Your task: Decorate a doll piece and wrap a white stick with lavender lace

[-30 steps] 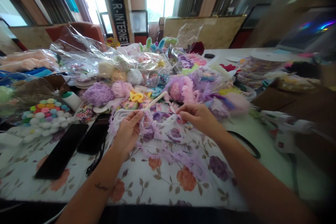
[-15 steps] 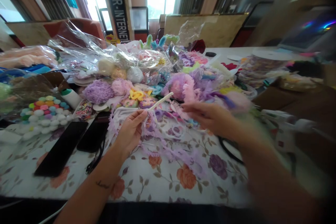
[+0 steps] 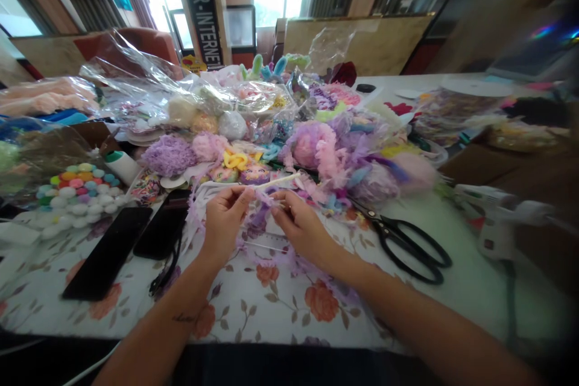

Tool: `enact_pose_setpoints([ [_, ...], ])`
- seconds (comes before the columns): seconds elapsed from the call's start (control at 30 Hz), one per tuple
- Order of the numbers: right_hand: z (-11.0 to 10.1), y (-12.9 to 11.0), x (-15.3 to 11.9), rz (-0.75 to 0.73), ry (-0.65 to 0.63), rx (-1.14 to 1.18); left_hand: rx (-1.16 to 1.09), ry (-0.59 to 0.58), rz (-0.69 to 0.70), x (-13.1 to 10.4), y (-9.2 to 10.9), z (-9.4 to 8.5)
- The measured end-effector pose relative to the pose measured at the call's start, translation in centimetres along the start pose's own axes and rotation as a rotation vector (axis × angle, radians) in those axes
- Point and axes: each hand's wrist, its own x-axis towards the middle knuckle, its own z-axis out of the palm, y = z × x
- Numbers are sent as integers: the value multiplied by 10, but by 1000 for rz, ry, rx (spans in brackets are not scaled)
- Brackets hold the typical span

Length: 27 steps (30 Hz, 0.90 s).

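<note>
My left hand [image 3: 229,214] is closed in a pinch around a thin cream stick [image 3: 283,180], whose free end points right and slightly up. Fuzzy lilac yarn [image 3: 266,198] runs between my two hands at the stick. Close beside it, my right hand [image 3: 296,220] pinches the lilac yarn, its fingertips a short gap from the left ones. More of the yarn hangs below onto the flowered tablecloth [image 3: 246,313]. A thin white rod [image 3: 266,246] lies just under my hands. How the yarn is fixed to the stick is too blurred to tell.
Black-handled scissors [image 3: 409,247] lie to the right, with a white glue gun [image 3: 491,223] beyond. Two dark phones [image 3: 108,250] rest at the left beside colourful pom-poms [image 3: 75,193]. Yarn balls [image 3: 169,155] and clear plastic bags [image 3: 140,81] are heaped across the back.
My right hand has come in from the right to my left hand and now pinches the lilac yarn. The scissors it covered are visible. The stick has tilted flatter.
</note>
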Motion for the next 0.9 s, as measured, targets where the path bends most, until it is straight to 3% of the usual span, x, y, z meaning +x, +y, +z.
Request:
enact_pose_setpoints([
  [0.13, -7, 8, -7, -200, 48, -641, 119, 44, 84, -4, 1, 1],
  [0.27, -10, 11, -10, -354, 19, -856, 204, 104, 172, -7, 3, 2],
  [0.37, -15, 7, -11, -399, 45, -754, 278, 89, 261, -7, 4, 1],
  [0.53, -39, -4, -2, -287, 64, -412, 406, -166, 341, -5, 5, -2],
  [0.77, -77, 7, 15, -36, -316, -7, 570, -506, 371, -6, 11, -2],
  [0.9, -86, 12, 16, 84, -476, 95, 498, -580, 272, -5, 16, -4],
])
